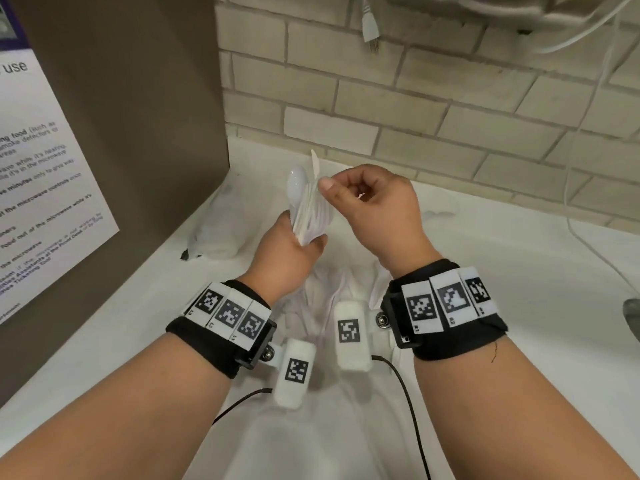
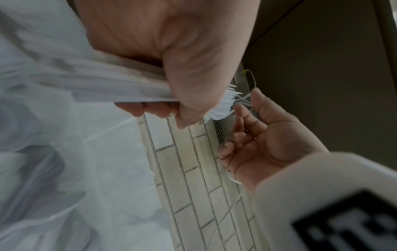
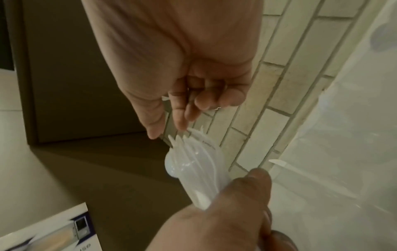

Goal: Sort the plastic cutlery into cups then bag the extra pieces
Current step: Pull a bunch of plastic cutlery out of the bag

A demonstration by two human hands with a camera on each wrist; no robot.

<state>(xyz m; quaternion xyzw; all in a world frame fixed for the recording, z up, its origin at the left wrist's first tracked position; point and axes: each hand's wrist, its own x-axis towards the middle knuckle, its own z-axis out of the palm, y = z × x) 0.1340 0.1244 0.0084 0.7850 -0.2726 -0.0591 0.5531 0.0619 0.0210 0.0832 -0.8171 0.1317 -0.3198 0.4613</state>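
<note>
Two hands work above a white table (image 1: 519,306), both raised off its surface. Left hand (image 1: 287,258) is clenched around a bundle of white plastic cutlery (image 1: 308,209), gripping the handles low down so the heads fan out upward; one spoon (image 1: 297,183) bowl shows on the bundle's left edge, and fork tines are visible at the top in the right wrist view. Right hand (image 1: 377,206) sits just beside the top of the bundle, thumb and forefinger pinching a single white piece (image 1: 316,164) that stands taller than the rest; whether it is a knife or a fork handle cannot be told. Remaining right fingers (image 3: 201,100) are curled loosely toward the palm. Under both wrists a heap of more white cutlery (image 1: 325,292) lies on the table, blurred and hard to separate. A clear plastic bag (image 1: 218,230) lies crumpled on the table to the left of the hands, near a brown panel (image 1: 138,116) that carries a printed notice (image 1: 45,188). Pale brick wall (image 1: 450,109) runs behind the table, with a white cable (image 1: 588,244) trailing down at right.
</note>
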